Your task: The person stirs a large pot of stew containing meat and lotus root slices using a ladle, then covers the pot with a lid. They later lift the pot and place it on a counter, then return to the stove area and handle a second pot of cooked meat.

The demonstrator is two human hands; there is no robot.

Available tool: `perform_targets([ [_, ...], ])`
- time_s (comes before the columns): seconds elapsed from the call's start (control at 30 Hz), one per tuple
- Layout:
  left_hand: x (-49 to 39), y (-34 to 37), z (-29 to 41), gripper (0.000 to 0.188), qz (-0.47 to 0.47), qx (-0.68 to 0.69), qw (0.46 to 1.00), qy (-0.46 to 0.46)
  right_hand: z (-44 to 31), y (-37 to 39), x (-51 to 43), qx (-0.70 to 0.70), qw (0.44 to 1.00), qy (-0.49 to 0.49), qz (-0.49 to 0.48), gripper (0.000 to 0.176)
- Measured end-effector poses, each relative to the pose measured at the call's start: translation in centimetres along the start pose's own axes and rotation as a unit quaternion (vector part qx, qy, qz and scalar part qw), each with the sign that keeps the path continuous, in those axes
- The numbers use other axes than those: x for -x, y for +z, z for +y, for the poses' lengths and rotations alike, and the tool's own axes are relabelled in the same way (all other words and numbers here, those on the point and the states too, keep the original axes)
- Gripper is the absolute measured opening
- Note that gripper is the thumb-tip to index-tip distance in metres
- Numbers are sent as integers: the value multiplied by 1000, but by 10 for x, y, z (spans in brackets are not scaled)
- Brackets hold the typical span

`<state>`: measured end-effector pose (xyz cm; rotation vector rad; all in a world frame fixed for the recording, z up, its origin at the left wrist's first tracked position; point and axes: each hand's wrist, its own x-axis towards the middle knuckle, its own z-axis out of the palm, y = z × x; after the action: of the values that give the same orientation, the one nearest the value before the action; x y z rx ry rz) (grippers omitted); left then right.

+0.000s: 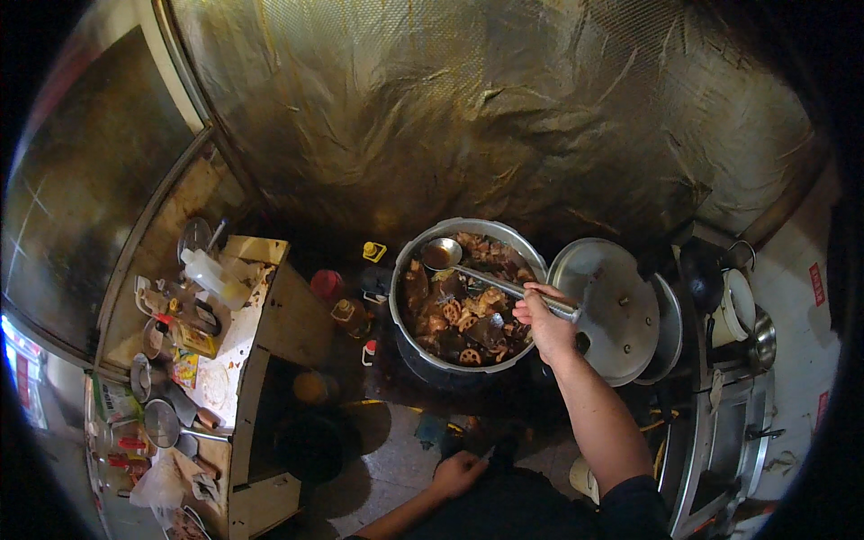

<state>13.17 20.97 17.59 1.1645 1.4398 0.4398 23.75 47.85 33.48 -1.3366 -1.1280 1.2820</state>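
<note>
My right hand [545, 320] grips the metal handle of a ladle [442, 255]. Its bowl, holding brown liquid, is over the far left part of a large metal pot [398, 331]. Inside the pot lies a dark braise [466, 307] of brown chunks, with several lotus root slices [470, 356] near the front. My left hand [461, 474] is low in front of my body, fingers curled. A small pale tip shows beside its fingers, too unclear to name. To the right of the pot leans a round metal lid [604, 310], partly behind my right wrist.
Crumpled, stained foil [439, 121] covers the wall behind. Left stands a counter [226, 351] with a squeeze bottle [214, 278], a strainer [163, 423] and a cleaver [192, 407]. Several bottles [351, 317] stand left of the pot. A white bucket [736, 307] is at the right.
</note>
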Motion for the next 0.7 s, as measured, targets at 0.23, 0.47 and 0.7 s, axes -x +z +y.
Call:
perform_targets([
  [0.23, 0, 0, 0, 39, 0, -13, 1000, -3, 4, -1, -8, -5, 1000, 8, 9, 20],
  [0.47, 4, 2, 8, 39, 12, -7, 1000, -7, 8, -7, -15, -18, 999, 18, 22, 21],
  [0.7, 4, 7, 11, 37, 17, -26, 999, 23, 12, -9, -21, -17, 999, 31, 20, 20],
])
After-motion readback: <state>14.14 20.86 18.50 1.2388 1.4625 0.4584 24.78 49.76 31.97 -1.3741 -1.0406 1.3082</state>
